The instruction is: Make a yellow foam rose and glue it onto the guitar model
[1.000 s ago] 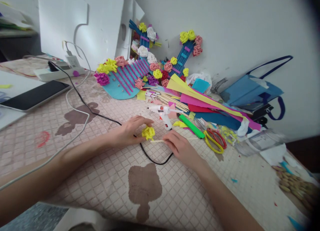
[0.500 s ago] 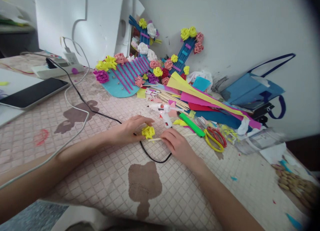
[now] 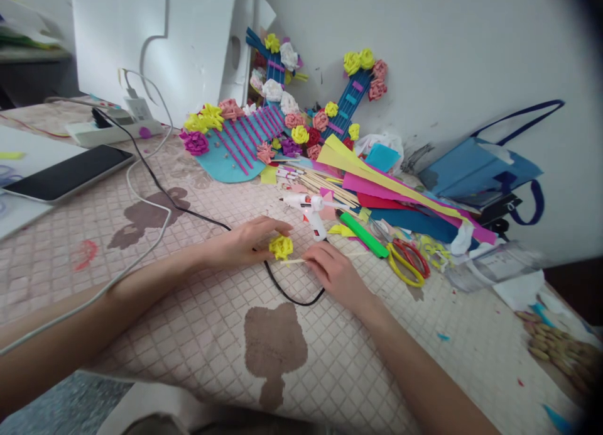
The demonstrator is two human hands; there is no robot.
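My left hand (image 3: 245, 243) pinches a small yellow paper flower (image 3: 281, 246) just above the tablecloth. My right hand (image 3: 335, 273) grips a thin wooden stick (image 3: 294, 260) whose tip meets the underside of the flower. Both hands rest on the table near its middle. A white hot glue gun (image 3: 308, 212) lies just beyond the hands, and its black cable (image 3: 287, 295) loops beneath them.
Yellow-and-red scissors (image 3: 407, 259), a green marker (image 3: 362, 234), wooden sticks and coloured paper sheets (image 3: 391, 193) pile up to the right. Flower-decorated blue boards (image 3: 245, 146) lean against the wall. A phone (image 3: 66, 174) and power strip (image 3: 106, 130) lie left, a blue bag (image 3: 480, 171) right.
My right hand has slid the stick further left, closer under the flower. My left hand keeps its hold on the flower in nearly the same place.
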